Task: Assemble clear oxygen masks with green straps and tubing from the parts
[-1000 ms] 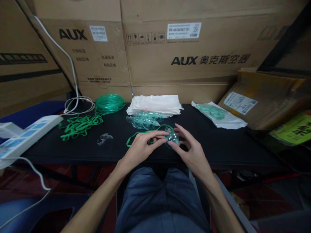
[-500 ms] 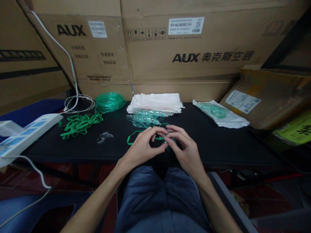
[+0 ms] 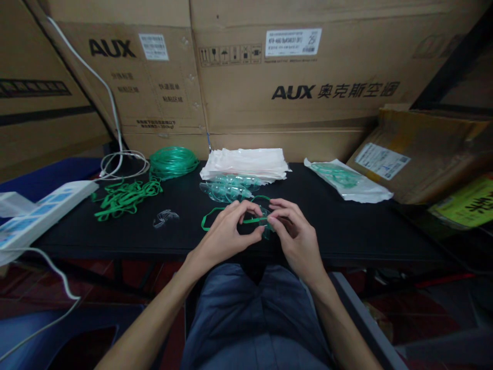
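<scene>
Between my hands, low over the front of the black table, is a small clear-green plastic oxygen mask point(image 3: 265, 234), largely covered by fingers. My left hand point(image 3: 231, 226) curls round its left side, thumb below and fingers above. A green elastic strap point(image 3: 252, 221) runs across to the mask, and its loop lies on the table left of my left fingers. The thumb and forefinger of my right hand point(image 3: 296, 234) pinch together at the strap's right end, against the mask. Just beyond my hands lie several more clear-green masks point(image 3: 227, 190), stacked on their sides.
White pouches point(image 3: 244, 163) are piled behind the masks. To the left are coiled green tubing point(image 3: 173, 162), tangled green straps point(image 3: 129, 198), small clear pieces point(image 3: 165, 218) and a power strip point(image 3: 46, 213). A filled pouch point(image 3: 346, 180) and a carton point(image 3: 416, 154) stand right.
My right hand has shifted slightly right, its fingers closing into a pinch at the strap's end. More of the strap and mask shows between the hands. My left hand stays nearly still.
</scene>
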The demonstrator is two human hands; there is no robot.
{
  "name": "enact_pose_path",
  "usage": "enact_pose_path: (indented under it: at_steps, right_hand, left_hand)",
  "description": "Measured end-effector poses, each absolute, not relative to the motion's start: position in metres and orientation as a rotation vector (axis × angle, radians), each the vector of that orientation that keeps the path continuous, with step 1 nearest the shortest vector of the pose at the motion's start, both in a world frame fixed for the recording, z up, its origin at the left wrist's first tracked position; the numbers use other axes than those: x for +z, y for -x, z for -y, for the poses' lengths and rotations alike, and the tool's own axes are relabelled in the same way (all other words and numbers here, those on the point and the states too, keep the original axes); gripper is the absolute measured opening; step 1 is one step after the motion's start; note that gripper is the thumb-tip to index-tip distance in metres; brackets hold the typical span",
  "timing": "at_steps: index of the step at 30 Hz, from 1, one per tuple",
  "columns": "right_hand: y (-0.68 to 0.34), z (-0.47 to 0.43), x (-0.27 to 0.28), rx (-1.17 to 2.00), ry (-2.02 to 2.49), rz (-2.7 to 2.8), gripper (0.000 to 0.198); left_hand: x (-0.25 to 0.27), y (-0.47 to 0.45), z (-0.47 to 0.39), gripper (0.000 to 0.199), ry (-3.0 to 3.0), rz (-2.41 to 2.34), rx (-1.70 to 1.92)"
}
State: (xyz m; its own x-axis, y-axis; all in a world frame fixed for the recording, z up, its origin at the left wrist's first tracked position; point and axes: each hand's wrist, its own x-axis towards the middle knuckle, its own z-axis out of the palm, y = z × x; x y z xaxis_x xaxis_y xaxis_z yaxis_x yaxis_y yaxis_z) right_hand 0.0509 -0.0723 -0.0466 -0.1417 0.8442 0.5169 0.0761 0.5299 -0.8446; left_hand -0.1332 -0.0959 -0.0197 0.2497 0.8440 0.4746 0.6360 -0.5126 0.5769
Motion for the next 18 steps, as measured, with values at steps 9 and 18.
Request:
enact_pose_path:
  at_steps: [9,18]
  right_hand:
    - [-0.0532,0.0747,-0.0441,0.833,0.818,1.454,0.009]
    - [-0.0571,0.0753,-0.0447,0.949,0.806,1.23,0.017]
  left_hand:
    - [-0.0156,0.1334,0.0962,0.018,-2.241,-1.401,1.163]
    - [-0.0165,0.1352,0.0965,0.019,-2.17,-1.43,1.205]
